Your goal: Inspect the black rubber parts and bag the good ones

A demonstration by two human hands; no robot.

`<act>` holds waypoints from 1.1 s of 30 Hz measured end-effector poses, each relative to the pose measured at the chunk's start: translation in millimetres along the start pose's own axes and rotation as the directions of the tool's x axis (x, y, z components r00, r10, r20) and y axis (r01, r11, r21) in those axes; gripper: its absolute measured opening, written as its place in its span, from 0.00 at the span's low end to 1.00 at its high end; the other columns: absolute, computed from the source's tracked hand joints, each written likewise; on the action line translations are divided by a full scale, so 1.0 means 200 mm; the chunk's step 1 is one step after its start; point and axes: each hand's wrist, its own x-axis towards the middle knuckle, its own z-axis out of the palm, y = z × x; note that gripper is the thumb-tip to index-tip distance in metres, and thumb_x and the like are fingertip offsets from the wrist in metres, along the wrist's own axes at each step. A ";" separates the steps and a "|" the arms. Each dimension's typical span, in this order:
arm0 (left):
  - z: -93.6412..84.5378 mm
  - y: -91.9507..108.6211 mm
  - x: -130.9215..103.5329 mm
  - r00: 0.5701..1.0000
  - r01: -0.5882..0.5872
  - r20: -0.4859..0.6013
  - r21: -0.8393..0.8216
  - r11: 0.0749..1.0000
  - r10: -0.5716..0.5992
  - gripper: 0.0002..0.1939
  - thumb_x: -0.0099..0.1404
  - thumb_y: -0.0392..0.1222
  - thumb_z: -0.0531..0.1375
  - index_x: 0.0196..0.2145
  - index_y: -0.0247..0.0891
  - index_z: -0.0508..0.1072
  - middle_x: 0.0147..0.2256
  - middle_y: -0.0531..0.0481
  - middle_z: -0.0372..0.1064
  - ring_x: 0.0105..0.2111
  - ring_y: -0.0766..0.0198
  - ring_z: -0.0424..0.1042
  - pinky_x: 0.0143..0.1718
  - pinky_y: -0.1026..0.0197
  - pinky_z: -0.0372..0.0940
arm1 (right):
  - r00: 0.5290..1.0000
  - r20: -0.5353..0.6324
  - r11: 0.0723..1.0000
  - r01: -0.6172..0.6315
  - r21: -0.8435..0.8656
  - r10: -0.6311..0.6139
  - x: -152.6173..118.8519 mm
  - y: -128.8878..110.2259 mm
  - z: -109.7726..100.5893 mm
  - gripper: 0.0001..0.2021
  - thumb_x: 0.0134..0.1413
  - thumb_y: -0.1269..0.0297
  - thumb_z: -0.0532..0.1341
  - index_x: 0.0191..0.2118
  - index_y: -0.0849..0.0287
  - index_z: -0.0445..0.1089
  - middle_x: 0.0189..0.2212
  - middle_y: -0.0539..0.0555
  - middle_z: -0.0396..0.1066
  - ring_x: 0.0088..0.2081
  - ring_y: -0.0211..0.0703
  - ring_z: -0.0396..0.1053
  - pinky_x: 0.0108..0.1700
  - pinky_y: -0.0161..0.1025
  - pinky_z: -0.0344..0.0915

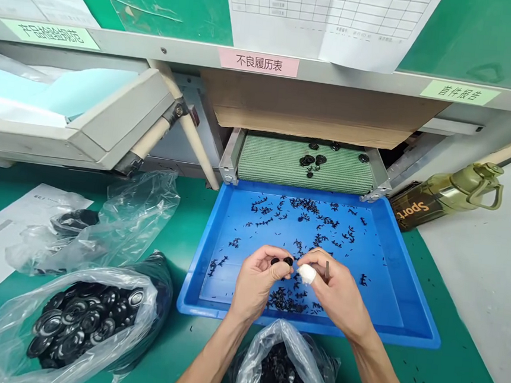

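Left hand pinching small black parts, partly finger-hidden, right hand curled, grip unclear

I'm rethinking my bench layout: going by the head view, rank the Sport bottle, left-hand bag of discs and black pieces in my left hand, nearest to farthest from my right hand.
From your right hand:
1. Black pieces, just left, in your left hand
2. Sport bottle, right
3. Bag of discs, far left
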 end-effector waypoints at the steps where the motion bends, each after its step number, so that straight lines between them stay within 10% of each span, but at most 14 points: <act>1: 0.00 0.00 0.00 1.000 -0.010 -0.005 0.013 1.000 0.010 0.07 0.50 0.37 0.67 0.29 0.37 0.74 0.28 0.52 0.70 0.27 0.67 0.68 0.29 0.64 0.63 | 1.000 -0.011 1.000 0.007 0.000 -0.007 0.00 -0.01 0.00 0.09 0.55 0.65 0.54 0.36 0.57 0.71 0.30 0.50 0.65 0.24 0.34 0.56 0.26 0.33 0.54; 15: -0.03 0.07 -0.04 0.978 -0.202 0.126 0.359 0.911 0.168 0.04 0.54 0.35 0.65 0.30 0.41 0.79 0.30 0.48 0.72 0.32 0.61 0.69 0.34 0.60 0.64 | 0.997 -0.018 0.973 0.071 -0.221 -0.077 -0.01 -0.10 -0.01 0.08 0.55 0.67 0.53 0.31 0.56 0.70 0.23 0.48 0.64 0.23 0.34 0.55 0.25 0.33 0.51; 23: -0.04 0.03 -0.03 0.990 -0.058 0.138 0.150 0.987 0.038 0.03 0.54 0.36 0.65 0.29 0.38 0.77 0.30 0.49 0.70 0.24 0.67 0.66 0.25 0.64 0.63 | 0.991 0.059 0.993 -0.117 -0.006 0.117 0.02 -0.02 0.02 0.08 0.57 0.62 0.50 0.31 0.57 0.62 0.20 0.45 0.55 0.21 0.34 0.51 0.23 0.31 0.49; 29: -0.07 -0.01 0.00 0.990 0.140 0.036 -0.120 0.983 -0.137 0.07 0.55 0.37 0.65 0.33 0.35 0.74 0.30 0.48 0.71 0.25 0.72 0.66 0.23 0.71 0.60 | 0.997 0.055 0.890 0.068 -0.452 -0.048 0.13 0.25 -0.04 0.11 0.48 0.76 0.51 0.35 0.57 0.66 0.35 0.51 0.66 0.31 0.37 0.62 0.32 0.33 0.55; 33: -0.11 -0.04 0.02 0.956 0.270 -0.023 -0.304 0.914 -0.291 0.07 0.55 0.34 0.65 0.33 0.34 0.72 0.34 0.46 0.72 0.27 0.72 0.68 0.23 0.73 0.61 | 0.999 -0.041 0.784 -0.046 -0.619 0.026 0.28 0.34 -0.12 0.13 0.51 0.75 0.52 0.39 0.57 0.68 0.34 0.52 0.69 0.33 0.40 0.65 0.34 0.34 0.56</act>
